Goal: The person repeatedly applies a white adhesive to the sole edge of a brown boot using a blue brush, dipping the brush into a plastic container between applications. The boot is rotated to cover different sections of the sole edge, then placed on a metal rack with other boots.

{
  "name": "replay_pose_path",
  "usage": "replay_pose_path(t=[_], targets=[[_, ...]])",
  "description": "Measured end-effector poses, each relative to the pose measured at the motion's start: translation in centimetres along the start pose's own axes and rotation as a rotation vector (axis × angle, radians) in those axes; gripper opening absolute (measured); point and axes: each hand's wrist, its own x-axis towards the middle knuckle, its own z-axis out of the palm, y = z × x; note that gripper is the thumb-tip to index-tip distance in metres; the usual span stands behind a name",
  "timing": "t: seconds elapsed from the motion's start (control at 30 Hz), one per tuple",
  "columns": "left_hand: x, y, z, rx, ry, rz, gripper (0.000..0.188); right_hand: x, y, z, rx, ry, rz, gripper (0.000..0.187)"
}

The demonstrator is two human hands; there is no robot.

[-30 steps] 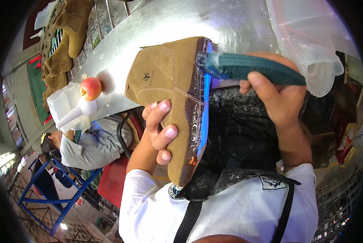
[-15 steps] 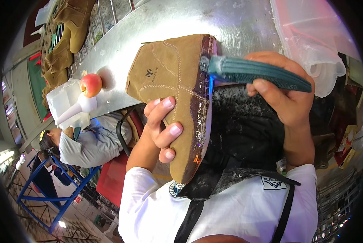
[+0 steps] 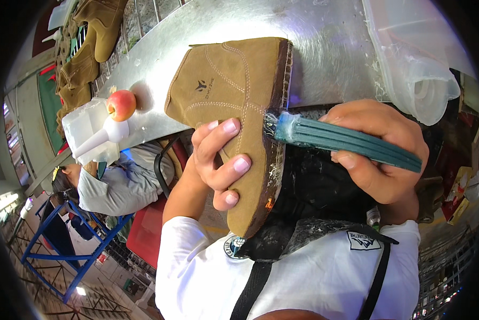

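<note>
A tan suede boot upper [image 3: 226, 90] with light stitching lies on its side, its toe pointing down toward me. My left hand [image 3: 223, 154] is closed around its foot part, fingers laid over the near face. Along the right side runs the dark, rough bottom edge, with whitish residue and a small orange spot near the toe. My right hand [image 3: 383, 152] grips the dark green ribbed handle of a brush [image 3: 351, 140]. The brush's dark bristle end touches the bottom edge around mid-length.
Beyond the boot is a shiny metal table [image 3: 325, 53]. An apple [image 3: 121, 105], a white nozzle bottle [image 3: 103, 137] and a clear plastic box [image 3: 90, 120] are at its left. Several tan boots [image 3: 108, 32] stand far left. Translucent plastic [image 3: 410, 53] hangs right; another person [image 3: 122, 181] sits left.
The brush and my right hand have moved down along the boot's bottom edge, from the heel part toward the middle. The boot has tilted slightly in my left hand.
</note>
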Motion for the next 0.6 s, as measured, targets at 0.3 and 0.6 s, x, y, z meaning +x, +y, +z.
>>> replay_pose_path(t=[0.3,0.6], targets=[[1.1,-0.5,-0.7,0.022,-0.042,0.058,0.065,-0.1,-0.4,-0.7,-0.029,-0.065,-0.044,0.027],[2.7,-0.6,-1.7,0.007,-0.175,0.109,0.057,-1.6,-0.5,0.1,0.179,-0.033,0.011,0.029]])
